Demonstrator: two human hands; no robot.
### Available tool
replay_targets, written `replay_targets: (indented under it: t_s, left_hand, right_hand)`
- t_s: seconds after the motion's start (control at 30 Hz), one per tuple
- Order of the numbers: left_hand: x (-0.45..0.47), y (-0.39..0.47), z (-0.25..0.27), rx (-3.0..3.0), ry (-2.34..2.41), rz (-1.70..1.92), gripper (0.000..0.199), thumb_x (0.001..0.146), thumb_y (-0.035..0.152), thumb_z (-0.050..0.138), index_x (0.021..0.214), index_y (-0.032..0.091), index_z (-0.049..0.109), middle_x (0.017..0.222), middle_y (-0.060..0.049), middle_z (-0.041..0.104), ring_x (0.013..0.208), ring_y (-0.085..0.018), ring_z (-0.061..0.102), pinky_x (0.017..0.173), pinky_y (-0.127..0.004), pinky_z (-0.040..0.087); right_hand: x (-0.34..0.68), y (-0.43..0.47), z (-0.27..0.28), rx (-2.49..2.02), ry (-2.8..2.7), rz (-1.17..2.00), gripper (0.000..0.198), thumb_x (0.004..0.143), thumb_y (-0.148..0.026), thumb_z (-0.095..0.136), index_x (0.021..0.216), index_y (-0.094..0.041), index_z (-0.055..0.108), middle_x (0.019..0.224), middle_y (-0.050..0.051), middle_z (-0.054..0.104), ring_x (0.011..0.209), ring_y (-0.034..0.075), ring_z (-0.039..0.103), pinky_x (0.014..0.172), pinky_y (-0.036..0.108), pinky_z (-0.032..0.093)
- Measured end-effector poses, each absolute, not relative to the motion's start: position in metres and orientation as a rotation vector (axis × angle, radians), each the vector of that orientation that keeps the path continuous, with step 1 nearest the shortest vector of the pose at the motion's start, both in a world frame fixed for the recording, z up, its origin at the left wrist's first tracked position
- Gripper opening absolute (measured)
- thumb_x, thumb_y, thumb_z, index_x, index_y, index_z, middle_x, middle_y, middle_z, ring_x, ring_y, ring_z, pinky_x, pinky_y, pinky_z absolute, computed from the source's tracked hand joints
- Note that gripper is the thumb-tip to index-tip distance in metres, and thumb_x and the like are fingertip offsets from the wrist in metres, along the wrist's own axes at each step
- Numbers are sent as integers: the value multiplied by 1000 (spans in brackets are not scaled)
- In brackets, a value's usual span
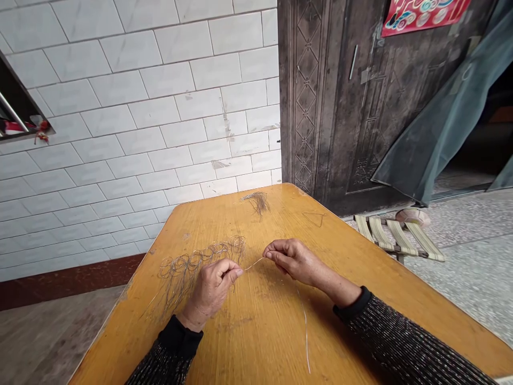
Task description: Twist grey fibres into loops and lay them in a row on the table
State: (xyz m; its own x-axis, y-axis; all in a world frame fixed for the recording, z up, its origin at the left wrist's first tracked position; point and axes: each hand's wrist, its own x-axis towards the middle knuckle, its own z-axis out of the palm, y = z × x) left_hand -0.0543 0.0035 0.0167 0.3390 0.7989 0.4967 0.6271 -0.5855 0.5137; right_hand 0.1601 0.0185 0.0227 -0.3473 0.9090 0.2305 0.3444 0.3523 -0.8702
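Between my two hands runs a thin, pale wire (255, 263), its short middle stretch showing above the table. My left hand (216, 283) pinches one side of it between thumb and forefinger. My right hand (292, 260) is closed on the other side, and a long loose length hangs from below it toward the table's near edge. Beside and behind my left hand lies a row of looped wires (195, 260) with trailing ends, partly hidden by that hand. Farther back rests a small bundle of wires (258, 202).
The wooden table (256, 337) stands against a white tiled wall (172, 117). A bent piece of wire (313, 218) lies at its right side. Beyond the right edge is a folding stool with woven straps (395, 235), near a dark door (340, 107) and a grey curtain (441, 117).
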Motion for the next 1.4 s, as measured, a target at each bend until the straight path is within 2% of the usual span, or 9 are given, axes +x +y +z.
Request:
replay_targets:
  t_s: [0.17,0.33,0.63,0.8,0.93,1.0,1.17,1.4]
  left_hand:
    - [-61,8,14,2736,1271,1027,20,85,26,46,78,20,63,71,-4,64,64,-14,57,59,-24,40]
    - [-64,11,9,2885,1236,1005,22,88,24,42,93,20,62,83,-6,66,74,-16,61,66,-25,43]
    - [-57,5,13,2802,1414,1026,22,87,22,36,80,19,56,72,-4,61,64,-14,55,58,-24,38]
    - [-58,8,16,2376,1434,1226,17,83,28,43,75,18,55,63,0,56,55,-12,52,54,-22,39]
    - [-60,9,21,2116,1352,1370,23,85,33,40,83,17,57,77,-4,63,69,-15,59,63,-24,45]
    - [-58,8,20,2145,1324,1308,23,85,33,42,85,17,59,78,-4,64,72,-15,59,65,-25,45]
    - [-49,5,10,2367,1283,945,13,76,26,56,84,17,62,71,-1,63,60,-12,56,58,-22,43]
    - [-49,3,10,2542,1235,812,22,84,20,42,76,17,62,61,1,59,56,-11,52,54,-20,37]
  right_hand:
    - [159,22,18,-1115,-1835,949,18,81,-26,46,71,-14,55,44,-6,39,36,5,32,39,19,26]
    - [159,26,14,-1165,-1785,943,19,80,-27,45,71,-14,55,42,-6,42,34,5,32,39,18,26]
    - [159,22,19,-1125,-1843,975,17,80,-25,45,71,-14,54,43,-6,40,35,5,33,40,19,27]
    - [161,25,14,-1140,-1807,947,19,81,-28,44,73,-15,55,42,-6,40,34,5,32,40,19,27]
    - [158,26,11,-1138,-1839,835,21,82,-29,44,72,-15,56,43,-6,41,37,6,34,42,19,28]
    - [155,23,11,-1100,-1891,779,21,83,-28,44,73,-15,57,44,-5,42,39,7,36,44,19,29]
    - [144,15,9,-1057,-1995,674,19,83,-22,44,74,-15,59,48,-4,45,44,7,39,48,19,30]
    - [143,13,9,-1076,-2085,703,16,81,-18,46,74,-14,60,50,-4,45,47,7,39,50,19,30]
